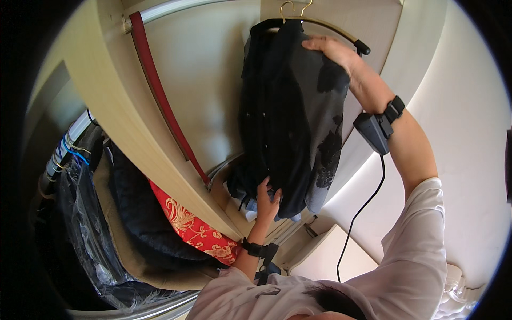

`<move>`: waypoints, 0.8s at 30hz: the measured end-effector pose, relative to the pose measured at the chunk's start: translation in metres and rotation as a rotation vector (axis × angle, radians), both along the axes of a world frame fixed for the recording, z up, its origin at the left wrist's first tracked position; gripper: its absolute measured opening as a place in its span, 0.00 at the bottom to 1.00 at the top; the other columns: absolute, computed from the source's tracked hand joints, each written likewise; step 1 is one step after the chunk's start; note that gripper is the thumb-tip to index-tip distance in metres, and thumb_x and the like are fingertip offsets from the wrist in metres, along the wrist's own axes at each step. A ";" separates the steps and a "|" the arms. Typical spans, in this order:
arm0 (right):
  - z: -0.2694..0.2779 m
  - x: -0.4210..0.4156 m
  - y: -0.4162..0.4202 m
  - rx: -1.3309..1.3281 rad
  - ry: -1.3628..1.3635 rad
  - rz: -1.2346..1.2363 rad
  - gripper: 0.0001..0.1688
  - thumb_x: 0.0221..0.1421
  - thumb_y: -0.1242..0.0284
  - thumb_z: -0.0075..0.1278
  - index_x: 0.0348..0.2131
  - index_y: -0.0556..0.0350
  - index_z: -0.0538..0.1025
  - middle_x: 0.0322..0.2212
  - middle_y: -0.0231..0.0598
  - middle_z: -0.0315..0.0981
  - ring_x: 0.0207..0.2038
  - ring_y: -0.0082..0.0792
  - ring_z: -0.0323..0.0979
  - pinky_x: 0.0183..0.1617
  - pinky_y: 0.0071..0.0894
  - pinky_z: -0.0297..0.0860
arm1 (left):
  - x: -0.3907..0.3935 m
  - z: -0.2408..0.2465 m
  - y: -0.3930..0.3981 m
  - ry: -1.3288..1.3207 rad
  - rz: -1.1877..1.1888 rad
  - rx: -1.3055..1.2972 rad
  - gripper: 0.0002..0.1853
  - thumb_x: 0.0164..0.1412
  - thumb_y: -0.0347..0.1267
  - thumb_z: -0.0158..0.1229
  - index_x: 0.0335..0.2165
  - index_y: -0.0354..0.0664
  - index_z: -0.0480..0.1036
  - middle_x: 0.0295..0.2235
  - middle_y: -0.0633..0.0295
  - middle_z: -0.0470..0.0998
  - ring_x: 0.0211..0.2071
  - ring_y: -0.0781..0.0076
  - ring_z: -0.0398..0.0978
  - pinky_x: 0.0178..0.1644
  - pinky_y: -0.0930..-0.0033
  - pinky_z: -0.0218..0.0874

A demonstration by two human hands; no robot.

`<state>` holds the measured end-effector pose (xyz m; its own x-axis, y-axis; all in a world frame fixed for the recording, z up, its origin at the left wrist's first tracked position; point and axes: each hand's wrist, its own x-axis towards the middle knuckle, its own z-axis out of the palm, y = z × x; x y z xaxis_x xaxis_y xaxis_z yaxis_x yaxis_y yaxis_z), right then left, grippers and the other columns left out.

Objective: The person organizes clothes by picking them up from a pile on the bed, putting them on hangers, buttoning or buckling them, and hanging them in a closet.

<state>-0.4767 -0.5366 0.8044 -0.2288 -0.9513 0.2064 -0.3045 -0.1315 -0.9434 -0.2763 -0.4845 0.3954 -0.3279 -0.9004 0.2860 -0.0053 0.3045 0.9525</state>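
Observation:
A black garment hangs beside a grey garment with dark floral patches; gold-coloured hanger hooks show above them. My right hand rests on the grey garment's shoulder, just below the arm of a gold-coloured hanger with a black tip; its fingers are partly bent and whether they grip cloth is unclear. Lower down, my left hand is at the hem area of the black garment, thumb and fingers apart, with the fingertips against or very near the cloth.
A red belt hangs from the metal rail at the left. Beyond a wooden divider hang plastic-covered clothes, dark and brown garments and a red-gold patterned cloth. A pale cabinet stands below. A black cable runs from my right wrist device.

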 end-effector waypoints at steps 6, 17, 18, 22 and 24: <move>0.036 0.014 0.020 -0.065 -0.019 0.125 0.25 0.52 0.69 0.52 0.46 0.70 0.70 0.38 0.49 0.73 0.39 0.38 0.72 0.47 0.30 0.68 | -0.015 0.047 -0.004 0.185 -0.002 -0.050 0.26 0.57 0.25 0.54 0.54 0.38 0.58 0.50 0.53 0.63 0.46 0.63 0.68 0.48 0.68 0.63; -0.031 0.032 0.092 -0.038 0.252 0.391 0.27 0.55 0.78 0.46 0.54 0.68 0.63 0.39 0.38 0.73 0.40 0.23 0.70 0.47 0.21 0.66 | 0.000 0.238 -0.040 0.521 0.362 -0.415 0.15 0.63 0.30 0.50 0.47 0.36 0.70 0.47 0.58 0.71 0.46 0.72 0.70 0.47 0.74 0.62; -0.035 0.039 0.105 -0.030 0.233 0.414 0.28 0.55 0.79 0.46 0.55 0.69 0.62 0.38 0.38 0.73 0.40 0.22 0.69 0.47 0.21 0.66 | 0.001 0.249 -0.048 0.527 0.393 -0.473 0.15 0.62 0.30 0.51 0.46 0.37 0.71 0.45 0.57 0.72 0.44 0.71 0.70 0.43 0.74 0.63; -0.052 0.045 0.145 0.005 0.248 0.408 0.30 0.54 0.81 0.47 0.56 0.68 0.60 0.38 0.37 0.73 0.38 0.21 0.68 0.45 0.21 0.65 | -0.010 0.287 -0.061 0.560 0.355 -0.511 0.17 0.58 0.31 0.56 0.46 0.37 0.73 0.39 0.56 0.77 0.36 0.70 0.74 0.36 0.74 0.63; -0.050 0.046 0.162 0.130 0.353 0.384 0.31 0.54 0.83 0.46 0.57 0.66 0.59 0.43 0.35 0.71 0.41 0.19 0.66 0.48 0.19 0.63 | -0.014 0.302 -0.056 0.602 0.218 -0.459 0.14 0.57 0.31 0.59 0.40 0.33 0.75 0.27 0.61 0.79 0.26 0.77 0.74 0.29 0.79 0.61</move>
